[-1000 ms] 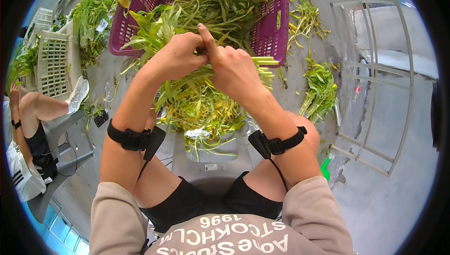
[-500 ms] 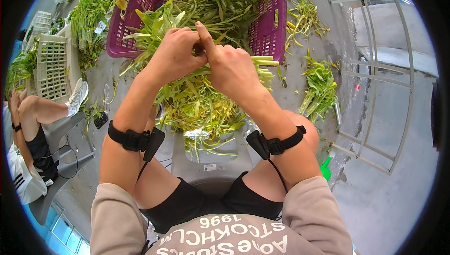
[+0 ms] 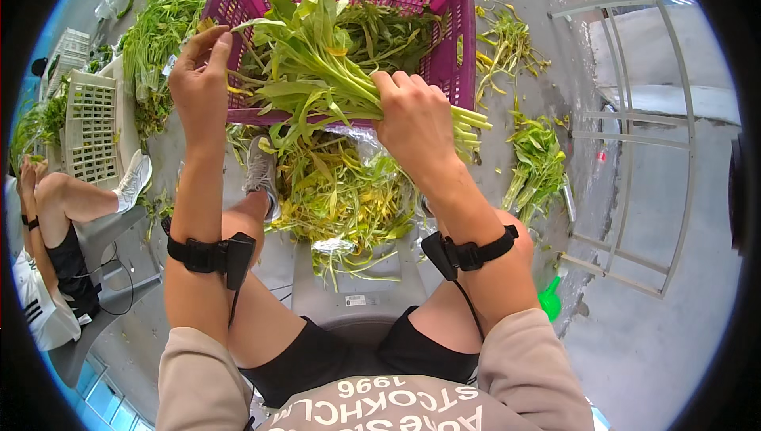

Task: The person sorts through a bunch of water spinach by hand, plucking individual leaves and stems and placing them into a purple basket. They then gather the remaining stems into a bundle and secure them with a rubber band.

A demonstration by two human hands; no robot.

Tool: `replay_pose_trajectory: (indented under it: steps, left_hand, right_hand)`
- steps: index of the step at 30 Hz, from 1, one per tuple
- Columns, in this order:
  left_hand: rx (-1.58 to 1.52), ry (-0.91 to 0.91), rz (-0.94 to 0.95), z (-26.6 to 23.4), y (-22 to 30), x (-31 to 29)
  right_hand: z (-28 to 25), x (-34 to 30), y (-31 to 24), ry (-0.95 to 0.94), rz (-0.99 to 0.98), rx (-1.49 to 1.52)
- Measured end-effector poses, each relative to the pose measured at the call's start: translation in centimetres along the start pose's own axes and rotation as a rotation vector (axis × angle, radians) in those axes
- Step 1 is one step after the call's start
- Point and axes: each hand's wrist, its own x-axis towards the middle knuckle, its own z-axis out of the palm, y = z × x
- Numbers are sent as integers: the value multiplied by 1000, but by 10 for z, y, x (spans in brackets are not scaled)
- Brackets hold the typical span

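Observation:
My right hand [image 3: 416, 118] is closed round the stems of a bunch of long-stemmed leafy greens [image 3: 337, 74]. The cut stem ends stick out to its right, and the leaves fan out left over the purple basket [image 3: 468, 74]. At the basket's left side, my left hand [image 3: 200, 74] has thumb and fingers brought together at the tip of a pale leaf [image 3: 258, 24] reaching out from the bunch. More greens [image 3: 388, 34] lie inside the basket. Below it, a heap of yellowed leaves and stems [image 3: 341, 193] lies between my legs.
Loose greens [image 3: 535, 157] and scattered scraps [image 3: 511, 38] lie on the floor to the right, before a metal frame [image 3: 690, 153]. A green pile [image 3: 162, 34] and a cream crate [image 3: 91, 126] stand left, near another seated person [image 3: 67, 201]. A grey stool [image 3: 333, 296] is close in front.
My hands have moved apart. The left went left to the leaf tips, while the right shifted slightly right with the bunch, which is now spread in full view over the basket.

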Motion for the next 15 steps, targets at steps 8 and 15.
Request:
replay_pose_trajectory:
  steps: [8, 15]
  left_hand:
    - [367, -308, 563, 24, 29, -27]
    - [608, -437, 667, 28, 21, -35]
  right_hand:
    - [3, 0, -6, 74, -100, -27]
    - [7, 3, -14, 66, -82, -91]
